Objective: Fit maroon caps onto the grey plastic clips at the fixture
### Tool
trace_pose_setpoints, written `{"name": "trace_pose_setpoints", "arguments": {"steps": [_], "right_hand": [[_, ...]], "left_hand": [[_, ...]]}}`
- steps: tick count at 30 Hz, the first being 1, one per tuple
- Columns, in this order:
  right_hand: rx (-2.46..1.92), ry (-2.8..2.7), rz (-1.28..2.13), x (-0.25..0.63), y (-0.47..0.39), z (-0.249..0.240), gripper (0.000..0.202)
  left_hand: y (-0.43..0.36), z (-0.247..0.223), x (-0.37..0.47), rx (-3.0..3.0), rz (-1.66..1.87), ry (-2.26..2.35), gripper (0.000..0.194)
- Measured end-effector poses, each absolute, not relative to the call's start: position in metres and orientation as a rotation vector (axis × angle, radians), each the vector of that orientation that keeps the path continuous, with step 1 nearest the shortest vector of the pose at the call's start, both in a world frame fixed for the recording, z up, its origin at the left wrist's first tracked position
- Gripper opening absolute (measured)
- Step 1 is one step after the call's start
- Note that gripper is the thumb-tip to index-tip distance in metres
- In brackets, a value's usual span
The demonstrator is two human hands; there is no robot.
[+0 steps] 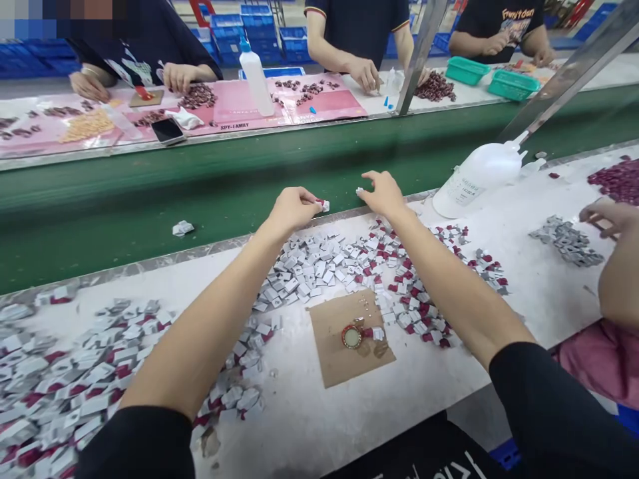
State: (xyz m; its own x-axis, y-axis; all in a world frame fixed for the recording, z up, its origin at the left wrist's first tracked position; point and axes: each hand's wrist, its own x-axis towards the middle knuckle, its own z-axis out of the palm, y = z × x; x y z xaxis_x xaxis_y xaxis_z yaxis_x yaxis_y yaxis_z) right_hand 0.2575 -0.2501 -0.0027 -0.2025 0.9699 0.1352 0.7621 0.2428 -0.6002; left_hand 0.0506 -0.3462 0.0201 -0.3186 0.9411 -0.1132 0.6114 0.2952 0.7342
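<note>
Our left hand [294, 207] is narrowed to a pinch on a small maroon-and-white piece [322, 203], held just over the worktable's far edge, beside the green strip [124, 229]. Our right hand [383, 193] is close by, its index finger and thumb apart, with a small white bit [359, 191] at the thumb's tip; we cannot tell whether it is gripped. For so small a piece, we judge that a light fingertip pinch serves best, square on the flat sides, with the wrists clear of the loose heap [319, 263] below so that nothing scatters. The heap's pieces look like little pale blocks, flat-faced and sharp-cornered, many joined to rounder, deep maroon parts. Nearer us, the cardboard square [339, 362] is matt, brown and stained, and bears a round cap [352, 337] with a red beaded rim, a maroon-and-white piece beside it and some shiny specks; we would do well to hold our sleeves off it. The bottle [464, 186] to our right is smooth, translucent white plastic with a pointed nozzle, and a crumpled white wad [182, 228] sits on the green strip.
</note>
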Motion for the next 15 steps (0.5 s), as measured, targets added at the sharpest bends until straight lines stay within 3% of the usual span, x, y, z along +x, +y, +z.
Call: {"name": "trace_pose_setpoints", "arguments": {"steps": [4, 8, 9, 13, 15], "right_hand": [[-1.545, -2.138, 0.642, 0.239, -0.234, -0.004, 0.033], [-1.553, -2.103, 0.766, 0.243, -0.250, 0.005, 0.027], [-1.534, -2.085, 0.811, 0.249, -0.260, 0.009, 0.029], [-1.221, -1.990, 1.082, 0.294, -0.331, 0.028, 0.023], [-1.158, -2.010, 1.112, 0.323, -0.377, 0.034, 0.026]], "left_hand": [[-0.319, 0.012, 0.055, 1.351, 0.688, 2.104, 0.023], [-0.312, 0.008, 0.051, 1.364, 0.583, 2.156, 0.013], [-0.316, 0.008, 0.050, 1.381, 0.572, 2.164, 0.010], [-0.360, 0.010, 0.050, 1.638, 0.596, 2.147, 0.035], [-0.395, 0.010, 0.055, 1.987, 0.550, 1.986, 0.030]]}}
